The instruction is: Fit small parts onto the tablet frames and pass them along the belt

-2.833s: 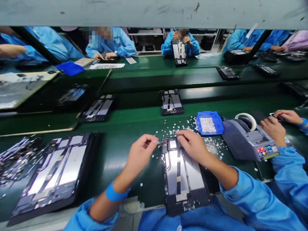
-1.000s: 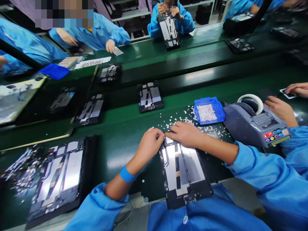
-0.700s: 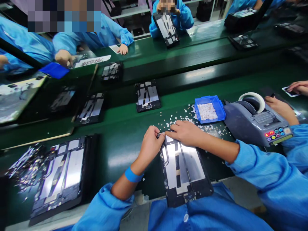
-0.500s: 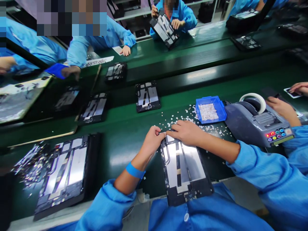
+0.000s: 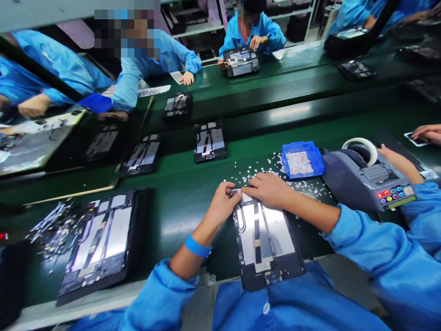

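Observation:
An opened tablet (image 5: 282, 234), its silver inner plates and dark ribbon cables showing, lies in front of me, its near end by my blue smock. At its top left corner my left hand (image 5: 223, 201) is closed, thumb and index finger together; whatever small piece they pinch is hidden. My right hand (image 5: 268, 189) lies across the top edge with its fingers bent and pressed together on the tablet, covering that corner. Small white pieces (image 5: 253, 172) are scattered just beyond the hands.
A blue tray (image 5: 320, 162) of white pieces stands beside a grey tape dispenser (image 5: 365, 177). More opened tablets lie on the green bench, one stacked (image 5: 103, 234) at left beside a pile of thin metallic parts (image 5: 58, 227). Co-workers in blue sit opposite; a neighbour's hand (image 5: 401, 163) is at right.
The view has shifted slightly. My hands stay at the tablet's top edge, the right fingertips slightly farther from the left thumb. A co-worker opposite has lowered a raised tablet towards the bench.

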The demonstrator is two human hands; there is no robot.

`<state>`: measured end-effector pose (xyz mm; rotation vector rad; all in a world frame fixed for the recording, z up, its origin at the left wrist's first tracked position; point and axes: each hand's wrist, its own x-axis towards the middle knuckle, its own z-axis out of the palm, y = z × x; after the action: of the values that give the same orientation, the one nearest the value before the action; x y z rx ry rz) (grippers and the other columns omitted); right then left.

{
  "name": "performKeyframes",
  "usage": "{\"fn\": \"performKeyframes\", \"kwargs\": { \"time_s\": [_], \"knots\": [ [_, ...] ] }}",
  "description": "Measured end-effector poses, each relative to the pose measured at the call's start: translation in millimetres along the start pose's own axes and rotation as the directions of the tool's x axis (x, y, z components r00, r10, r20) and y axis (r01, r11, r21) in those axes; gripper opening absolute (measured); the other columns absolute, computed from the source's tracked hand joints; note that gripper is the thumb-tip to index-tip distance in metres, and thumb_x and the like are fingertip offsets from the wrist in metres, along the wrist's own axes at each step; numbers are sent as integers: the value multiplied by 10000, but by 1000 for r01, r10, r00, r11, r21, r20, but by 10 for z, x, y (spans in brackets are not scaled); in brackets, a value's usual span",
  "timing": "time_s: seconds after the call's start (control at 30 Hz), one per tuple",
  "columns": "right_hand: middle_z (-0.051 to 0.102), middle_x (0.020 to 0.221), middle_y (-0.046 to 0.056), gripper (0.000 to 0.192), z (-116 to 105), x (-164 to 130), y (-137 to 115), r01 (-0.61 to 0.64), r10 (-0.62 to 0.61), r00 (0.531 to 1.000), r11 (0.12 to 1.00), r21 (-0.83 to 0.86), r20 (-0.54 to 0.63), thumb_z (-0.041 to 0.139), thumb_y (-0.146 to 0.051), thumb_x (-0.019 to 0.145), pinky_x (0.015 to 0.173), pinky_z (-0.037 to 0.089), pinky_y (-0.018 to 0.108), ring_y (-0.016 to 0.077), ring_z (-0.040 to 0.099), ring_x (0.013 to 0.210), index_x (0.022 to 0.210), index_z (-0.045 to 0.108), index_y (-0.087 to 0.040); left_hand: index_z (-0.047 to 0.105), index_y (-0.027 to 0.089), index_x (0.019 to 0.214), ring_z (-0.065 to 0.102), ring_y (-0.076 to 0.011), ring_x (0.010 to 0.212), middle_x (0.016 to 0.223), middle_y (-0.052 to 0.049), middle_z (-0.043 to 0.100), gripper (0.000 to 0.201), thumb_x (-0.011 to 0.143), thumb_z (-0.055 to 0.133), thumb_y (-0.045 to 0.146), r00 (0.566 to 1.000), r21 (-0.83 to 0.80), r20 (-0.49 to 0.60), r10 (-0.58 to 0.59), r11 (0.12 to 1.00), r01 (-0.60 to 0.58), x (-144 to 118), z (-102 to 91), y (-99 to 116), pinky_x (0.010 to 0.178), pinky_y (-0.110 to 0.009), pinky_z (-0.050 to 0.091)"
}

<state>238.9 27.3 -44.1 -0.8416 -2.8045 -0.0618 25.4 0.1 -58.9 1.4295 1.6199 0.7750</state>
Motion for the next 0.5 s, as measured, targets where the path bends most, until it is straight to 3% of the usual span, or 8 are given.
{"fn": "performKeyframes", "kwargs": {
  "time_s": [0.07,0.13,0.17,0.23,0.3,0.37,0.43,0.5],
  "knots": [
    [685,1032,103,326,-16,-39,19,-12,13,999,1000,24,-44,481,-173,1025,756,377,338,229,530,904,1293,664,-206,584,173,1200,548,-161,855,1021,-42,568,413,801,679,225,999,50,-33,-2,999,4,-37,-18,23,814,-305,473],
    [709,1110,116,353,-75,-188,9,-116,126,983,990,86,-131,451,-170,1028,820,426,357,236,580,942,1310,663,-192,577,161,1264,558,-185,921,1101,-77,562,442,840,650,264,994,111,-100,34,994,-23,-164,-73,27,889,-351,486],
    [716,1141,121,365,-119,-308,-18,-213,234,957,968,136,-170,436,-178,1030,854,445,367,241,605,970,1319,660,-184,566,157,1303,563,-195,935,1121,-87,557,461,868,623,298,991,127,-127,47,991,-31,-271,-108,10,911,-371,491],
    [734,1139,124,365,-218,-607,-134,-441,488,857,862,250,-169,425,-226,1036,895,475,378,255,649,1008,1297,675,-173,535,158,1379,580,-210,931,1120,-93,561,515,910,571,366,994,133,-102,48,991,-34,-560,-168,-58,919,-398,508],
    [755,1088,115,333,-321,-902,-330,-604,638,770,730,320,-2,458,-315,1034,867,498,372,263,686,973,1191,721,-185,505,183,1444,602,-232,956,1107,-88,578,574,910,573,382,997,144,49,53,988,-59,-888,-181,-137,927,-414,521],
    [761,1064,105,309,-428,-1101,-568,-659,639,745,660,361,193,514,-363,1007,820,504,353,260,702,925,1162,721,-194,475,220,1495,607,-267,1056,1134,-95,593,614,905,583,349,983,183,166,78,977,-108,-1171,-130,-181,984,-445,509],
    [755,1013,97,293,-551,-1169,-790,-676,614,734,621,397,290,559,-356,970,755,494,332,244,694,851,1165,699,-188,445,236,1532,581,-299,1180,1215,-118,597,634,916,568,321,982,209,160,105,968,-137,-1357,-47,-185,1059,-488,472],
    [737,922,72,262,-685,-1114,-943,-666,601,740,589,457,303,560,-336,959,695,473,311,216,667,771,1136,685,-189,398,227,1568,527,-312,1314,1369,-146,572,647,945,529,343,990,157,74,121,979,-131,-1434,-10,-180,1133,-504,423]
  ]
}}
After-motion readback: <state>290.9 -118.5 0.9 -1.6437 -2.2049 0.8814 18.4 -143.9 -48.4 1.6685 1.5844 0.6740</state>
